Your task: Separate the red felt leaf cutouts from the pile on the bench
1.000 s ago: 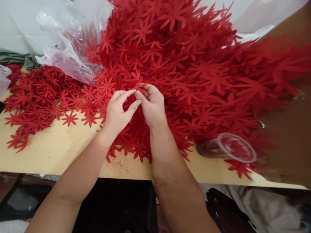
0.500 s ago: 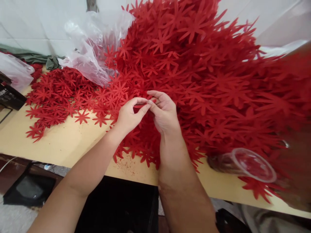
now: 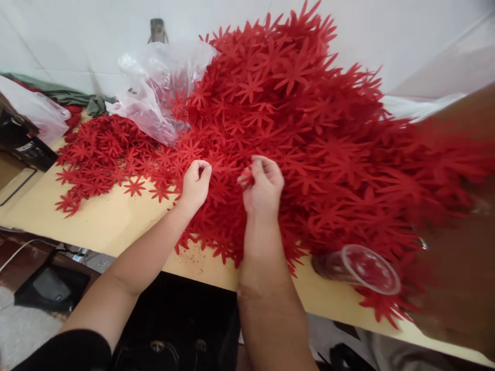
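Note:
A large heap of red flower-shaped cutouts, each with several narrow petals, rises behind and around my hands. My left hand is above the heap's front, closed with thumb and forefinger pinched together; whatever may lie between the tips is too small to make out. To its right, my right hand is closed, its fingers curled round a small red cutout that looks folded and is blurred. The two hands are apart.
The pale table bears the heap. A clear plastic cup lies on its side at front right, near a brown cardboard box. A clear plastic bag lies at the back; a black box is at far left.
My hands, earlier touching at the fingertips, have separated: the left has gone left, the right slightly right. A red piece now shows at my right fingers. The view has shifted too.

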`<state>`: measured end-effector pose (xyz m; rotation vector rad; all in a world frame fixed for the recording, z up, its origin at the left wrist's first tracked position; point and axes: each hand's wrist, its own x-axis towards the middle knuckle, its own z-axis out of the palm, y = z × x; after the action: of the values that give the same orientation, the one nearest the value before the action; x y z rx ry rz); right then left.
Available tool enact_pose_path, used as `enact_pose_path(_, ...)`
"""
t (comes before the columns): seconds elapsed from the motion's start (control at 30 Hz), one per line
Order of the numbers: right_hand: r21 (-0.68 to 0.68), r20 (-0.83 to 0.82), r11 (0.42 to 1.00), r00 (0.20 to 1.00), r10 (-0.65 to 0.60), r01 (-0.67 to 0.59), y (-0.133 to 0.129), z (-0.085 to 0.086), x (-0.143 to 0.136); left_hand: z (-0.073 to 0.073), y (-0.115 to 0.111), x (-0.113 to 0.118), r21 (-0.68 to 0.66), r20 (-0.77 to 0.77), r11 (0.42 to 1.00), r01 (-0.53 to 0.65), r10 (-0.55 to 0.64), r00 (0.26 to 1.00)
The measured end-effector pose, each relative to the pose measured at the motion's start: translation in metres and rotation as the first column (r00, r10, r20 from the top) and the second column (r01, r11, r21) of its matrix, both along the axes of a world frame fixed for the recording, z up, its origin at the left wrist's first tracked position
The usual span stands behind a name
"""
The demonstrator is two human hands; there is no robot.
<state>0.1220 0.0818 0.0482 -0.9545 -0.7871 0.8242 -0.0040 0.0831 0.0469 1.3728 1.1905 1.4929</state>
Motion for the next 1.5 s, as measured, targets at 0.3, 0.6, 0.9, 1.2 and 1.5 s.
enact_pose_path(0.3,0.118,0.064,0.942,0.944,-0.324,0.315,0.005,-0.009,0.015,0.011,0.010,-0.028,0.202,-0.476,0.979,0.036,0.066,0.877)
enact_pose_path(0.6,0.227,0.349,0.916,0.851,-0.393,0.330,-0.003,-0.006,0.001,0.004,0.016,-0.181,-0.019,-0.962,0.936,-0.351,0.079,0.263)
enact_pose_path(0.9,0.240,0.527,0.893,0.722,-0.449,0.380,-0.008,-0.007,-0.010,-0.004,0.024,-0.193,-0.063,-0.954,0.916,-0.396,0.062,0.295)
enact_pose_path(1.2,0.371,0.634,0.849,0.565,-0.528,0.376,-0.008,-0.010,-0.017,-0.008,0.033,-0.187,0.006,-0.906,0.872,-0.489,0.212,0.367)
enact_pose_path(1.5,0.391,0.673,0.858,0.532,-0.514,0.333,-0.010,-0.007,-0.021,0.043,0.063,-0.193,0.065,-0.318,0.908,-0.415,0.413,0.853)
